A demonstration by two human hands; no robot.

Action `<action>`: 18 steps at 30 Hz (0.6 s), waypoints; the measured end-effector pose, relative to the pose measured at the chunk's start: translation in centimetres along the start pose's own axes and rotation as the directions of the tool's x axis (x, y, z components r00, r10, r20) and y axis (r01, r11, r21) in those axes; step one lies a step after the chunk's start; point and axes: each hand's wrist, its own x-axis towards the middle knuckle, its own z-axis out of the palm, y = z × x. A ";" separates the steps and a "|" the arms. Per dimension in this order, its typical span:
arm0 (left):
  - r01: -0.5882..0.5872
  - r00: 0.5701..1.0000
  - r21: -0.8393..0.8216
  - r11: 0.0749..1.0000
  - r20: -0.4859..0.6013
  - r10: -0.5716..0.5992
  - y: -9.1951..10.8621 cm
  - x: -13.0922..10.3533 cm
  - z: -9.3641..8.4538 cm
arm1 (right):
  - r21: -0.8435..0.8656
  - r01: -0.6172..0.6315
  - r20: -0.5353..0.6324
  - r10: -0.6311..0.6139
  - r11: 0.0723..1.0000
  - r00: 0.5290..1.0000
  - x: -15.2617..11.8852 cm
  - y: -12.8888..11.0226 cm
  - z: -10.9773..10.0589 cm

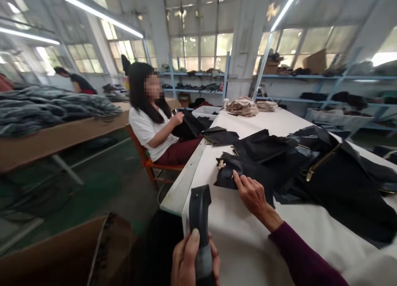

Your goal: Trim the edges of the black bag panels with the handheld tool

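Note:
At the bottom centre, my left hand [189, 257] is closed around a long black curved object [200, 207] with a bent, flat top; its exact kind is unclear. My right hand [252, 195], in a purple sleeve, reaches in from the right over the table. Its index finger is stretched out and touches a black fabric piece [225, 180], with the other fingers bent and the thumb hidden. A gold-coloured zipper pull [221, 165] sits on that piece, left of the fingertip. More black fabric pieces [350, 187] lie to the right, one with a gold zipper [325, 160].
A person [158, 129] in a white top sits left of the white table [235, 236], holding black fabric. Beige stacks [242, 107] stand at the table's far end. A cardboard box [56, 253] is at lower left. Grey fabric [49, 108] covers another table; shelves [198, 74] line the wall.

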 end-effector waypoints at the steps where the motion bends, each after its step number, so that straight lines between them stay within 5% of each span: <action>1: 0.009 0.999 -0.022 1.000 0.036 -0.008 -0.3 0.3 -0.4 | 0.006 0.021 0.010 -0.021 1.000 1.000 -0.7 -0.9 0.8; 8: 0.001 1.000 -0.028 1.000 0.012 -0.001 -1.2 1.5 -2.0 | 0.064 0.047 0.019 -0.048 0.997 0.999 -1.5 -2.5 3.0; 18: 0.124 0.988 0.042 0.991 0.090 -0.127 -2.6 2.6 0.2 | 0.156 0.022 -0.031 -0.018 0.988 0.999 -1.8 -2.2 2.6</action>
